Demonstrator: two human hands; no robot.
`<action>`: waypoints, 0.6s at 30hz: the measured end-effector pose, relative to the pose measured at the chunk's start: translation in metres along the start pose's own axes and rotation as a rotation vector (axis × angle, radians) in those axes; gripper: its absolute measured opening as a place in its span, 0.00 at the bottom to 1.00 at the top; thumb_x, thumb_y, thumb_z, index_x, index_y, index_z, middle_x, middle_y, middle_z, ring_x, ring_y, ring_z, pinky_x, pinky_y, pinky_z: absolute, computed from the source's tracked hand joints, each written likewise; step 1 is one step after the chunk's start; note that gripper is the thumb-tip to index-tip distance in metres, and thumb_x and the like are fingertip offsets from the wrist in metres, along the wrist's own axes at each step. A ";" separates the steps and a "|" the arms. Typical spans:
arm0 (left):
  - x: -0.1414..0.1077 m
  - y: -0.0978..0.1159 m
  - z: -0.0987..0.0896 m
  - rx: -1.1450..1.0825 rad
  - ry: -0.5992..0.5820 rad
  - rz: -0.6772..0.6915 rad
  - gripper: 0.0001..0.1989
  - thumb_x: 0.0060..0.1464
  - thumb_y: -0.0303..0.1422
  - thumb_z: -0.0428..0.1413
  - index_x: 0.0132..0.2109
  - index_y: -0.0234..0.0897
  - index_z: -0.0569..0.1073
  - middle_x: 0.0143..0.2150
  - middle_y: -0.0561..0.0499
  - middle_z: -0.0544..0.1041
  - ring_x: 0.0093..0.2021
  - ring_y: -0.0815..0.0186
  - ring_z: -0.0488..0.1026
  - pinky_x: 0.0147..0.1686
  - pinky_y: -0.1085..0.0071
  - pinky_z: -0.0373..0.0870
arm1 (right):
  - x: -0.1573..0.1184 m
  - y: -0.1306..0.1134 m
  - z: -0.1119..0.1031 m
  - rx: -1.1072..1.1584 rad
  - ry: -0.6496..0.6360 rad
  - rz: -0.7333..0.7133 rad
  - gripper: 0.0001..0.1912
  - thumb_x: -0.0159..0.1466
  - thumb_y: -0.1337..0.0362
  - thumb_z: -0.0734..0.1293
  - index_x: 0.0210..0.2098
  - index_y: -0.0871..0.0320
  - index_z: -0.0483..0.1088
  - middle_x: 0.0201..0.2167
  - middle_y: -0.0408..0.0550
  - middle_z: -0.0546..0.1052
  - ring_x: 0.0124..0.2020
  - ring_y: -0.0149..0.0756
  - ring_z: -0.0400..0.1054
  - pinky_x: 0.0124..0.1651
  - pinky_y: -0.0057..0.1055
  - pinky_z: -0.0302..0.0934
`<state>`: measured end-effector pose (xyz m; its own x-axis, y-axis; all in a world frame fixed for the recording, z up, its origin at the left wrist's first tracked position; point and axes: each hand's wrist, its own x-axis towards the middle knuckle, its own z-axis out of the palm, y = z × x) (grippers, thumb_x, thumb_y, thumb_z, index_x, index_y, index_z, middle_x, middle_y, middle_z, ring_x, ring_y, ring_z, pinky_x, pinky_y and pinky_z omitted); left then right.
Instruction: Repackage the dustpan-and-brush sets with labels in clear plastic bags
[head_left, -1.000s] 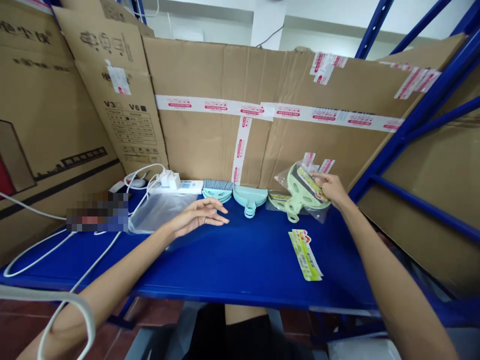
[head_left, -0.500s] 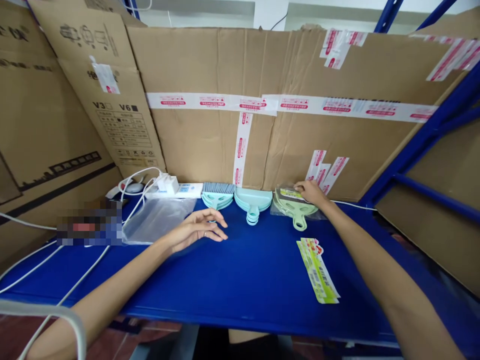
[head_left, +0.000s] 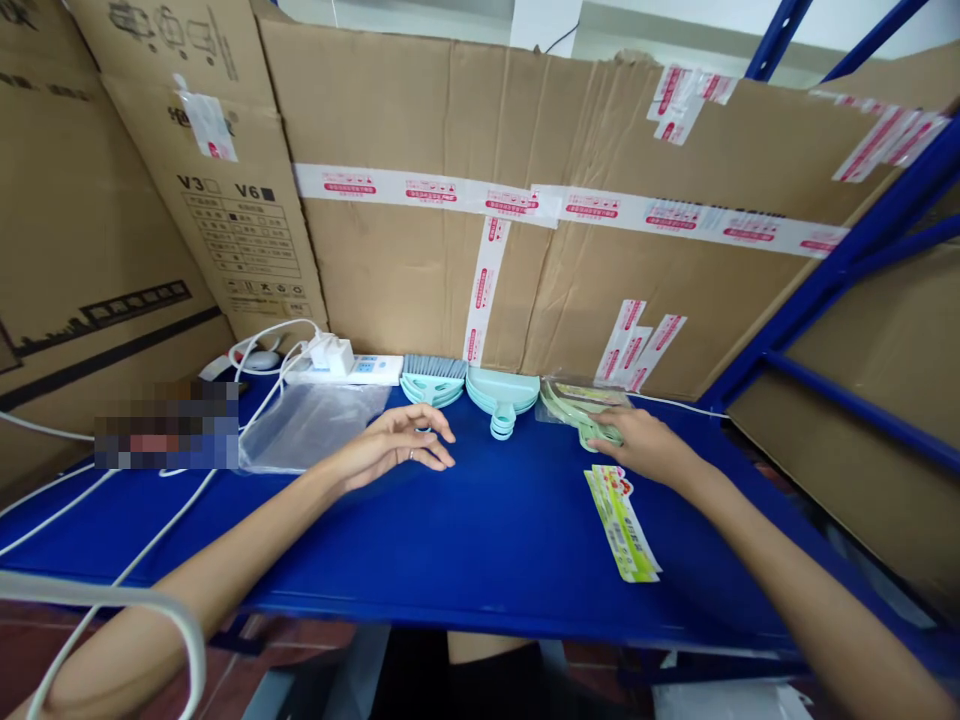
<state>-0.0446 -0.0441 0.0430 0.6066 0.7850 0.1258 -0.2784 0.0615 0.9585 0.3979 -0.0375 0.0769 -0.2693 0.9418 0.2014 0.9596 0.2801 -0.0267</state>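
Observation:
My left hand [head_left: 401, 440] hovers over the blue table, holding nothing, its fingers loosely bent and apart. At the back right, my right hand [head_left: 645, 445] has its thumb and fingers closed about the handle end of a pale green dustpan [head_left: 577, 415], which lies in a clear plastic bag and is partly hidden by the hand. To its left is a stack of light turquoise dustpans [head_left: 502, 390]. Beside that stack, turquoise brushes [head_left: 433, 382] with grey bristles lie together. Green and yellow printed cards [head_left: 622, 525] rest just in front of my right hand.
Clear plastic bags [head_left: 311, 425] lie at the left, before a white power strip [head_left: 379, 370] with a plugged-in adapter [head_left: 331, 355]. White cables cross the table's left side. Taped cardboard [head_left: 390, 270] walls the back, and a blue metal frame [head_left: 825, 385] stands at the right.
My right hand has moved from the far edge of the bagged green dustpan toward me, to its handle. The left hand stays almost where it was. The view has shifted slightly.

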 end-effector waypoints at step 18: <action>0.004 -0.003 -0.004 0.051 0.068 0.035 0.11 0.58 0.34 0.68 0.44 0.32 0.78 0.45 0.44 0.82 0.40 0.59 0.85 0.42 0.63 0.84 | -0.008 -0.027 0.032 -0.184 0.068 0.032 0.21 0.77 0.57 0.63 0.65 0.54 0.75 0.55 0.58 0.83 0.52 0.50 0.80 0.48 0.40 0.74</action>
<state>-0.0446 -0.0386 0.0397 0.5447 0.8264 0.1431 -0.2590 0.0035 0.9659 0.3715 -0.0463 0.0450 -0.2384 0.9331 0.2694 0.9680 0.2058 0.1436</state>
